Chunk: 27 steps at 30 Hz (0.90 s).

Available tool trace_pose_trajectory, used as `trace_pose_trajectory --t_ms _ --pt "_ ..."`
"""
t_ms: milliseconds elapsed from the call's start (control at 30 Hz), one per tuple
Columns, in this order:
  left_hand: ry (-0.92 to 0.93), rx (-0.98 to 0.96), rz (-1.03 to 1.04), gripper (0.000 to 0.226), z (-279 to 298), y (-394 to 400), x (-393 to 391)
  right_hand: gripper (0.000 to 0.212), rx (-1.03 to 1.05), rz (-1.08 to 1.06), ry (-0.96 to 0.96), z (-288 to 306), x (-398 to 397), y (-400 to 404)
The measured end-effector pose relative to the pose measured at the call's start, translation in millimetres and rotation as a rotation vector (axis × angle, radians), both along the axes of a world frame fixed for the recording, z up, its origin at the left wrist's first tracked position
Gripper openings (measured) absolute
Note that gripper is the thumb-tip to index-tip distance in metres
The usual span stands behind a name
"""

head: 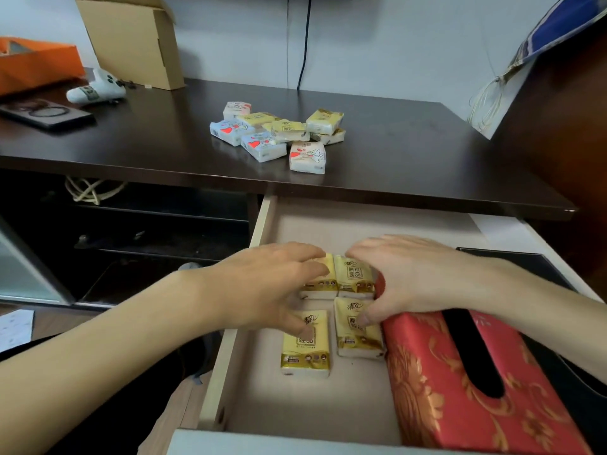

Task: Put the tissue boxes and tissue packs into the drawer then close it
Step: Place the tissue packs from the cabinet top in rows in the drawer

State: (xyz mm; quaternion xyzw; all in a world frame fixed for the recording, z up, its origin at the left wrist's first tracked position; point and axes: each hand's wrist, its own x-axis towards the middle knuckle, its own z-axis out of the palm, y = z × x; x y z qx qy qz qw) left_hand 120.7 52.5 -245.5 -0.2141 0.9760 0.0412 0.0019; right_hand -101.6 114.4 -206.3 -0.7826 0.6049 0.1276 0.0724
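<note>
The drawer [230, 343] is pulled open below the dark desk. Inside lie several yellow tissue packs [307, 346] in two rows, beside a red tissue box with gold pattern [460, 382] on the right. My left hand [262, 287] rests on the left packs, fingers spread, thumb on the front left pack. My right hand [410, 277] lies over the right packs, thumb pressing the front right pack [356, 336]. On the desk sits a pile of several more tissue packs [279, 136], yellow and blue-white with red hearts.
The dark desk [410, 152] carries a cardboard box [134, 37], an orange box [36, 64], a white toy [95, 88] and a dark phone-like slab [46, 113]. A black box [512, 261] sits at the drawer's right side. Cables hang down the wall.
</note>
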Motion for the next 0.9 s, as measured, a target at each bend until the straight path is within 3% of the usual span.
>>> trace_pose_trajectory --t_ms 100,267,633,900 --pt "-0.203 0.01 0.046 0.101 -4 -6 -12 0.083 0.128 -0.031 0.154 -3 10 -15" --pt "-0.262 0.028 0.065 0.083 -5 -12 -24 0.066 0.101 0.011 0.297 -9 22 -21" --pt "-0.111 0.048 0.037 0.067 -11 -19 -32 0.06 0.089 -0.009 0.249 -4 21 -16" --pt "-0.061 0.151 0.048 0.062 -1 -23 -25 0.058 0.042 -0.132 -0.002 -2 5 -18"
